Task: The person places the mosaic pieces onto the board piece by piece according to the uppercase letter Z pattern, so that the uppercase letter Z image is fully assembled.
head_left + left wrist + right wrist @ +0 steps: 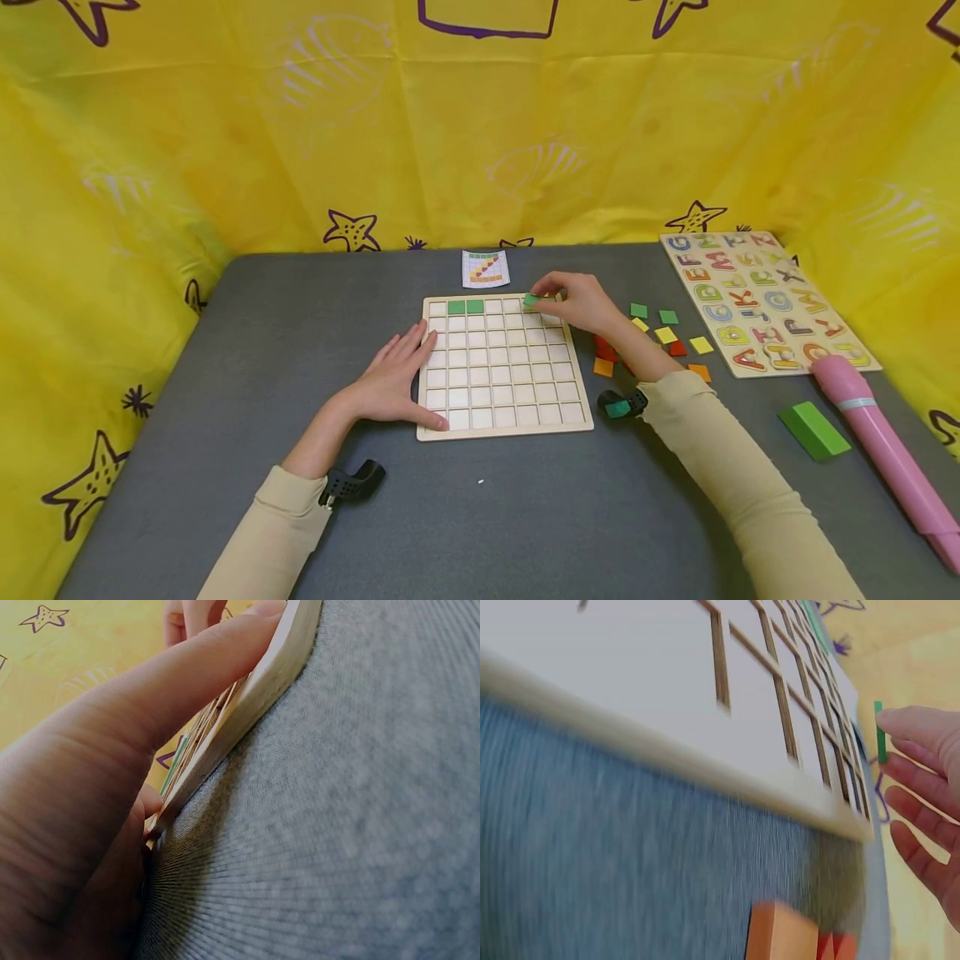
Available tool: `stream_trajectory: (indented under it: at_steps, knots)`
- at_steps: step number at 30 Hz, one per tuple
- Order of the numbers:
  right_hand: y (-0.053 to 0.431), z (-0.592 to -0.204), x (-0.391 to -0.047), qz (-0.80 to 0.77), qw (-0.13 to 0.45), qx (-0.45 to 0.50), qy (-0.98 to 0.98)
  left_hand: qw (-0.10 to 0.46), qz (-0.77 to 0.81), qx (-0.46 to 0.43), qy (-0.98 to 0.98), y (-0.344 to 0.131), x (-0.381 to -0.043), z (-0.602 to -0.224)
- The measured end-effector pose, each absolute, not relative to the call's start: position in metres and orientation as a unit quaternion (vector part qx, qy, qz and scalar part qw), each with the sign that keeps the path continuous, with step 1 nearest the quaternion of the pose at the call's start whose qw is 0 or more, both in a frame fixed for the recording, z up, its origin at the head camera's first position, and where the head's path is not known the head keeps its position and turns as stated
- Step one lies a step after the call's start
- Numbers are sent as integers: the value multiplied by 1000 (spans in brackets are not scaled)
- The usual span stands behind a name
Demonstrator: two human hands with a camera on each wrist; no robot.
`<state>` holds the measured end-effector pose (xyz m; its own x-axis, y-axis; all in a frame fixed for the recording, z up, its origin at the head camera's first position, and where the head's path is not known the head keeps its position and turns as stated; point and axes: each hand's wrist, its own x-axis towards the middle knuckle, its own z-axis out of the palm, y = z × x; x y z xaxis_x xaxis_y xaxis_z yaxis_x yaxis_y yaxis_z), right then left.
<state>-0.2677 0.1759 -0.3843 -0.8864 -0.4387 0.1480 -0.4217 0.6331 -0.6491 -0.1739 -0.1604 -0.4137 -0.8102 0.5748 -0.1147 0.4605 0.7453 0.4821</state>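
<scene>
A wooden grid board (510, 365) with white square cells lies flat on the grey table. Two green tiles (466, 307) sit side by side in its top row, toward the left. My right hand (581, 302) pinches another green tile (880, 733) between thumb and fingertip, over the right part of the top row. In the right wrist view that tile is seen edge-on, apart from the board. My left hand (395, 377) rests with spread fingers along the board's left edge, its thumb (225, 646) on the lower left corner.
Loose green, yellow, red and orange tiles (665, 335) lie right of the board, partly behind my right forearm. A small pattern card (485, 269) lies behind the board. Farther right are an alphabet puzzle (765, 304), a green block (814, 431) and a pink tube-shaped object (885, 442).
</scene>
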Motion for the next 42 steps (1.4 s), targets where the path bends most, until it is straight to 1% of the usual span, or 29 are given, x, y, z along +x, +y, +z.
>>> stream_trajectory:
  at_steps: [10, 18, 24, 42]
  knots:
    - [146, -389, -273, -354, 14, -280, 892, 131, 217, 279, 926, -160, -174, -414]
    - [131, -391, -276, -332, 29, -295, 895, 132, 222, 278, 925, -161, -173, -413]
    - [123, -390, -278, -300, 29, -298, 906, 138, 221, 274, 926, -161, -173, -413]
    - [123, -395, -278, -284, 20, -324, 902, 141, 220, 273, 926, -161, -173, -414]
